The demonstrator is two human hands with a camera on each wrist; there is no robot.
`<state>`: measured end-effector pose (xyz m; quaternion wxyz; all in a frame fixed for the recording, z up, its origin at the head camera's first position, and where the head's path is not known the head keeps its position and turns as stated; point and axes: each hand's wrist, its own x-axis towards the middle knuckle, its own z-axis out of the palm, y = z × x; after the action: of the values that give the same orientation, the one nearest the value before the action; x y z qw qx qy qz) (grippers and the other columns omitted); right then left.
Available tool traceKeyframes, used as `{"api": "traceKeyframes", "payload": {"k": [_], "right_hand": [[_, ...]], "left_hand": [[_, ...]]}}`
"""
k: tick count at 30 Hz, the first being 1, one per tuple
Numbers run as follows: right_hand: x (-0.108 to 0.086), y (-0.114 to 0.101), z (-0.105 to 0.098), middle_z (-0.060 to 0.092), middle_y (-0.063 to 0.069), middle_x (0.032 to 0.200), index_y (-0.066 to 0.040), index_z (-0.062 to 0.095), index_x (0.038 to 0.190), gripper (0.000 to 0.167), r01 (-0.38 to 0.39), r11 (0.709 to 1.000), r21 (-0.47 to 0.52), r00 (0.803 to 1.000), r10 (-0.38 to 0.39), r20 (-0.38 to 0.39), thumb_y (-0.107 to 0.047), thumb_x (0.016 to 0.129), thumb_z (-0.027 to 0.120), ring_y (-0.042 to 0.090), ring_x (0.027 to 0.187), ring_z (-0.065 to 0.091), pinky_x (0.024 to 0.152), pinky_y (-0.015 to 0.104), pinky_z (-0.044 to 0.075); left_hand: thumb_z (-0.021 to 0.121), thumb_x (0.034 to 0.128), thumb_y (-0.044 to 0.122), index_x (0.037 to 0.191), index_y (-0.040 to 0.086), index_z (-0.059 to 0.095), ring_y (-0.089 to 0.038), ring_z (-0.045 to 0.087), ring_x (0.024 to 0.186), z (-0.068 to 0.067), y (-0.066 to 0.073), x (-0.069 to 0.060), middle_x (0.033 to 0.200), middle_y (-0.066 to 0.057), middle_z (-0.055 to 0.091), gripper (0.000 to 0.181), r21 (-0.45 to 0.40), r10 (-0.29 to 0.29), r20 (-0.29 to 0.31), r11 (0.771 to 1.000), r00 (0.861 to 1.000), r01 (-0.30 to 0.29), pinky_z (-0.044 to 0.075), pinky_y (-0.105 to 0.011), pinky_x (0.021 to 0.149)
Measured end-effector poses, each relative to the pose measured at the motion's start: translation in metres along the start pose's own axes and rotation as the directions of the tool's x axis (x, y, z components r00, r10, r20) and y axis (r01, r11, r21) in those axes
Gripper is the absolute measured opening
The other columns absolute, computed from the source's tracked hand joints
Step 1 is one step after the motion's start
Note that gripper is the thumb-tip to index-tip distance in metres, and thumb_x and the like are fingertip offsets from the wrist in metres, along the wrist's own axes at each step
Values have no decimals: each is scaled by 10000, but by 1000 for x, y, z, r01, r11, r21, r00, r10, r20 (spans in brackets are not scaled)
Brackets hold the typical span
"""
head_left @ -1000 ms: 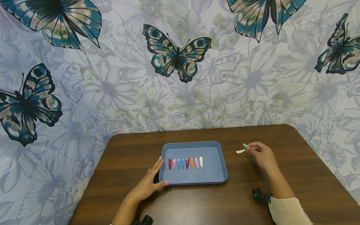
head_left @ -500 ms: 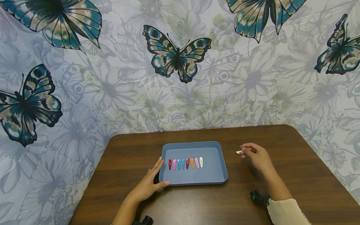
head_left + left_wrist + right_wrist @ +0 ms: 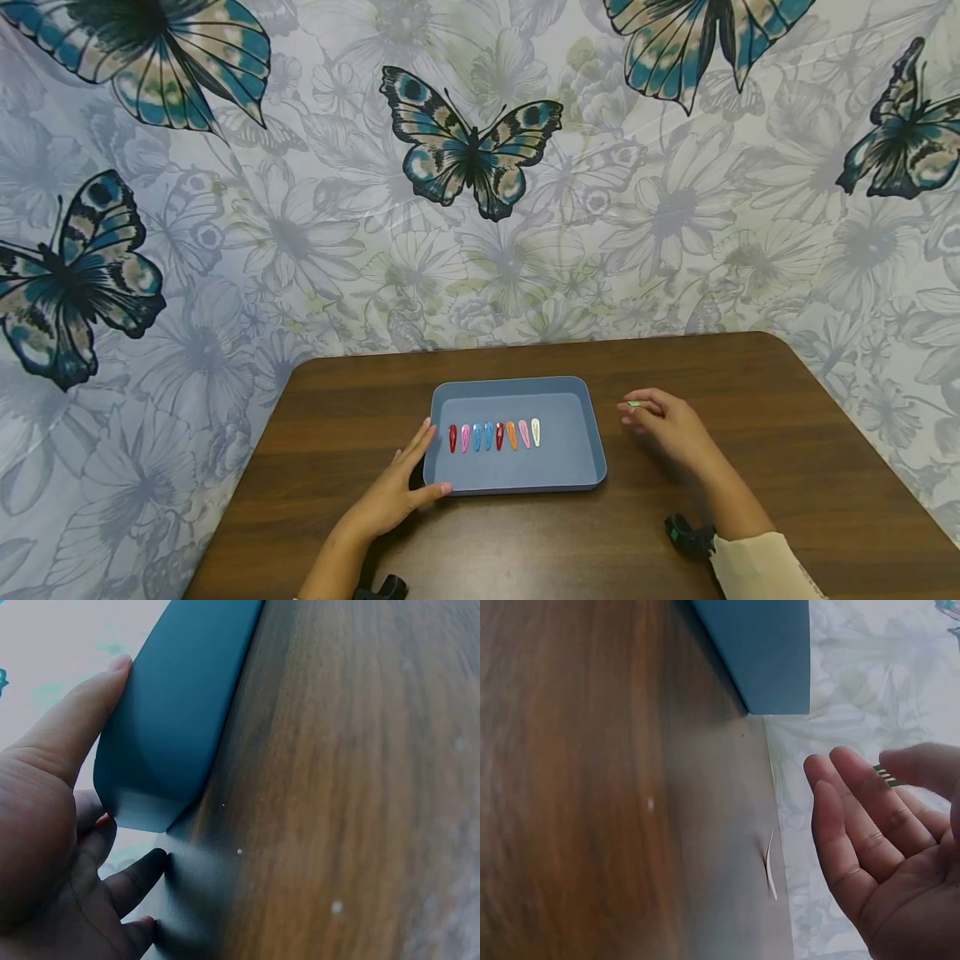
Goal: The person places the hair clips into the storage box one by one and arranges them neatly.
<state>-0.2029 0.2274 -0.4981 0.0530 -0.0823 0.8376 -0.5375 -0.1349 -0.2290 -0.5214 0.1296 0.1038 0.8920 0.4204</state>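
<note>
My left hand (image 3: 393, 492) rests against the left end of a blue-grey tray (image 3: 570, 475), thumb at the front rim and fingers spread along the side. In the left wrist view, the thumb touches the tray wall (image 3: 172, 712) and other fingertips meet the table. Between thumb and fingers, my right hand (image 3: 671, 425) pinches a green snap hair clip (image 3: 634, 403), just right of the tray and mostly covered by the fingertips. A row of hair clips (image 3: 500, 436) lies in the tray: red, pink, blue, orange and cream.
A cream hair clip (image 3: 771, 866) lies on the brown wooden table (image 3: 592, 787) in the right wrist view; the right hand hides it from the head view. A butterfly-print cloth (image 3: 472, 275) hangs behind the table's far edge.
My right hand has carried the green hair clip leftward toward the tray, passing over the cream clip on the table. The left hand, tray and row of clips have stayed put.
</note>
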Motion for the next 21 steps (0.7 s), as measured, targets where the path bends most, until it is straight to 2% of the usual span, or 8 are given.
{"api": "traceKeyframes", "payload": {"k": [4, 7, 11, 13, 17, 21], "right_hand": [[-1, -3, 2, 736, 223, 1149, 47, 616, 1274, 313, 15, 1000, -27, 1000, -15, -2, -167, 1060, 536, 180, 956, 754, 824, 302, 615], [-2, -6, 2, 744, 143, 1109, -17, 680, 1223, 309, 22, 992, -122, 999, -27, -34, -246, 1051, 565, 191, 971, 719, 843, 319, 594], [-3, -10, 3, 727, 63, 1158, -101, 726, 1173, 307, 13, 974, -226, 997, -30, -73, -335, 1039, 580, 212, 1059, 664, 875, 341, 539], [-2, -12, 5, 727, 78, 1147, -83, 722, 1179, 304, 6, 979, -203, 997, -21, -72, -316, 1038, 587, 227, 1044, 675, 867, 336, 555], [-1, -17, 9, 735, 145, 1087, 5, 685, 1222, 313, -4, 995, -97, 999, -1, -51, -228, 1026, 612, 226, 933, 716, 792, 279, 610], [0, -19, 13, 727, 170, 1068, 37, 669, 1238, 310, 15, 998, -58, 999, -17, -40, -175, 1017, 621, 192, 881, 714, 768, 277, 618]], "left_hand": [[725, 895, 506, 1638, 307, 128, -384, 3, 1582, 0, 0, 0, 1726, 73, -2, 973, 13, 0, -1, 1000, 1000, 0, -43, -694, 1219], [722, 895, 510, 1638, 309, 125, -379, 5, 1583, 0, 0, 0, 1725, 77, -4, 974, 13, 1, -1, 1000, 1000, -1, -43, -684, 1225], [722, 899, 503, 1637, 313, 124, -380, 6, 1582, 0, -1, 0, 1724, 81, -4, 968, 10, 2, -2, 1000, 1000, -2, -45, -679, 1227], [722, 902, 495, 1637, 312, 125, -381, 9, 1582, 0, -1, 0, 1724, 79, -2, 965, 9, 3, -3, 1000, 1000, -3, -46, -679, 1227], [727, 905, 476, 1638, 305, 125, -371, 12, 1584, 0, -1, 0, 1725, 76, -3, 963, 4, 9, -3, 1000, 1000, -9, -49, -666, 1235], [726, 909, 468, 1639, 297, 125, -370, 10, 1584, 0, -1, 0, 1725, 72, -7, 961, 2, 11, -1, 1000, 1000, -11, -54, -660, 1237]]}}
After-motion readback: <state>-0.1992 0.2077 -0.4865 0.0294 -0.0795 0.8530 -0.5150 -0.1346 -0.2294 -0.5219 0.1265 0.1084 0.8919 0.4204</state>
